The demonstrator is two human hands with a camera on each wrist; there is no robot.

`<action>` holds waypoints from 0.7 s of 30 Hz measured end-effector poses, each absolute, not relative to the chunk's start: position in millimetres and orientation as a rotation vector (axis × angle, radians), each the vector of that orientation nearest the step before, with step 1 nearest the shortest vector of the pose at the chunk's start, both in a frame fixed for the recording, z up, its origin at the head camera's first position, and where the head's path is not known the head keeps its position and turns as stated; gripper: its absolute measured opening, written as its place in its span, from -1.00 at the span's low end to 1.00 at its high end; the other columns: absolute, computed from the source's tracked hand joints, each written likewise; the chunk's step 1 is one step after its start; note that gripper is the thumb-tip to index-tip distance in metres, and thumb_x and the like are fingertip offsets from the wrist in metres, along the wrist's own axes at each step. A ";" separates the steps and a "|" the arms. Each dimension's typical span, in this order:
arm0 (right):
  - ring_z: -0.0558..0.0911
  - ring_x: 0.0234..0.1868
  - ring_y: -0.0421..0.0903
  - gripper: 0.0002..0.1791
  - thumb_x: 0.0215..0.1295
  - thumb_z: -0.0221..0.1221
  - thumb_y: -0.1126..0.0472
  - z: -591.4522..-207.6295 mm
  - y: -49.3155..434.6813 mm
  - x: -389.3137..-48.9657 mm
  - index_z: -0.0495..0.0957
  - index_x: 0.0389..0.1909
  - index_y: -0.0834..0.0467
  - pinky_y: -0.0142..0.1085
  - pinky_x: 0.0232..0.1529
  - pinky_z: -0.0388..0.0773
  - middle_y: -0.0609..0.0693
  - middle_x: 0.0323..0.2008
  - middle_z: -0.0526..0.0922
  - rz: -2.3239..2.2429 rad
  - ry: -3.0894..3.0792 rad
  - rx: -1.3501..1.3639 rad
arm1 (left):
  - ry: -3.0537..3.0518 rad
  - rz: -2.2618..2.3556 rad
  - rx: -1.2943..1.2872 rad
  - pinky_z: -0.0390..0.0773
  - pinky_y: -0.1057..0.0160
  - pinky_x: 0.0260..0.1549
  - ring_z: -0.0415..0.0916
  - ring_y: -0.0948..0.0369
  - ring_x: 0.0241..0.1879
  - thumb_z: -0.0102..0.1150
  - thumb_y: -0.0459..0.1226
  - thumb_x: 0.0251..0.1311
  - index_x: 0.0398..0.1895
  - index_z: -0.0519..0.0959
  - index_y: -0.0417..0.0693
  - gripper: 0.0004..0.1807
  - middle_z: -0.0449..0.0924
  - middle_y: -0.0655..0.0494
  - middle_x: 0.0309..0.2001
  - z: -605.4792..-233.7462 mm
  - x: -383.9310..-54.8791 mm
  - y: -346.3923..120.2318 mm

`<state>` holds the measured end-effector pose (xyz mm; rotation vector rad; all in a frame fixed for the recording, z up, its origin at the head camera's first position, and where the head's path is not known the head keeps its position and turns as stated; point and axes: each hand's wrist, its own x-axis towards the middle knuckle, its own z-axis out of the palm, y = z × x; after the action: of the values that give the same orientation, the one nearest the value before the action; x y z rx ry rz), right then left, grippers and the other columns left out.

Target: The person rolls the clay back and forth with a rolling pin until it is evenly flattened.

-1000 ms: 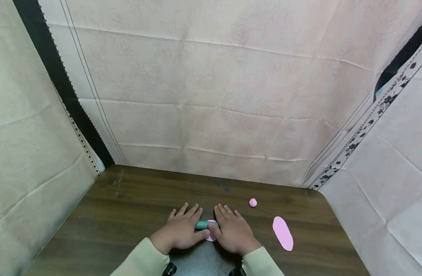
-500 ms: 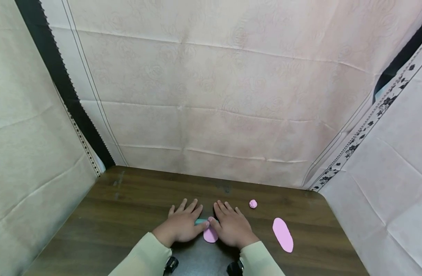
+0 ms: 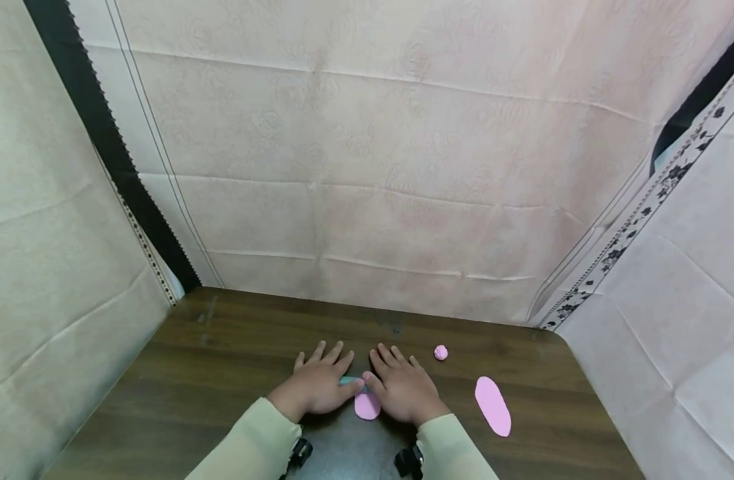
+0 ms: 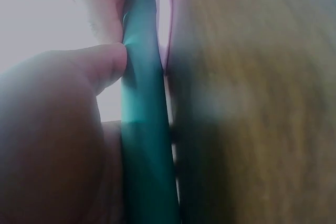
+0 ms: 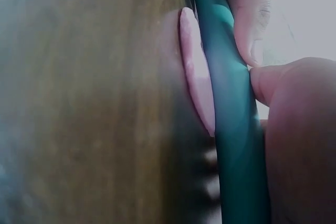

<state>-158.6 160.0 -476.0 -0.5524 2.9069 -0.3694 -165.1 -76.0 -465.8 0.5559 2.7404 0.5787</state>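
Pale cloth [image 3: 403, 167] walls a brown wood-grain tabletop [image 3: 235, 367] left, right and far, where left hand [image 3: 320, 385] and right hand [image 3: 405, 388], fingers outstretched, touch a teal rod [image 4: 144, 108] at the far side of a flat pink piece [image 3: 367, 407].

Wooden tabletop [image 3: 187, 383]; creased pale cloth [image 3: 367, 147] behind; floral border [image 3: 615, 253] at right.

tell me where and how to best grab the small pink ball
Probably best pinched across its left and right sides, coming straight down from above. The pink ball looks roundish and sits uncovered on the table, apart from the flat pink oval. The right hand is nearer, but would first have to leave the green roller.
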 end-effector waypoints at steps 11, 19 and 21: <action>0.14 0.84 0.21 -0.22 0.82 -0.32 -0.40 -475.9 160.8 -150.3 0.24 0.81 -0.13 0.41 0.72 0.15 0.02 0.84 0.13 -0.350 2.926 -0.578 | 2.754 0.584 0.595 -0.09 -0.66 0.62 -0.15 -0.26 0.85 -0.16 0.53 0.57 0.83 0.25 0.21 -0.02 0.01 0.02 0.86 -466.6 -160.5 -76.8; 0.14 0.84 0.21 -0.26 0.83 -0.29 -0.37 -473.4 159.7 -147.5 0.28 0.79 -0.15 0.40 0.72 0.16 0.02 0.83 0.14 -0.370 2.917 -0.585 | 2.766 0.568 0.615 -0.04 -0.66 0.61 -0.12 -0.28 0.84 0.07 0.46 0.53 0.83 0.26 0.19 -0.01 0.04 0.00 0.86 -465.6 -157.4 -78.2; 0.13 0.84 0.21 -0.25 0.82 -0.29 -0.40 -473.9 160.0 -147.5 0.28 0.80 -0.16 0.40 0.72 0.15 0.02 0.84 0.13 -0.377 2.914 -0.590 | 2.769 0.558 0.618 -0.04 -0.66 0.61 -0.12 -0.28 0.84 0.12 0.45 0.51 0.83 0.25 0.18 0.00 0.04 -0.01 0.86 -466.1 -157.0 -78.3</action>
<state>-147.5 160.0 -473.9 -0.5895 2.9136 -0.3767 -157.0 -78.3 -466.1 0.6178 2.7694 0.5579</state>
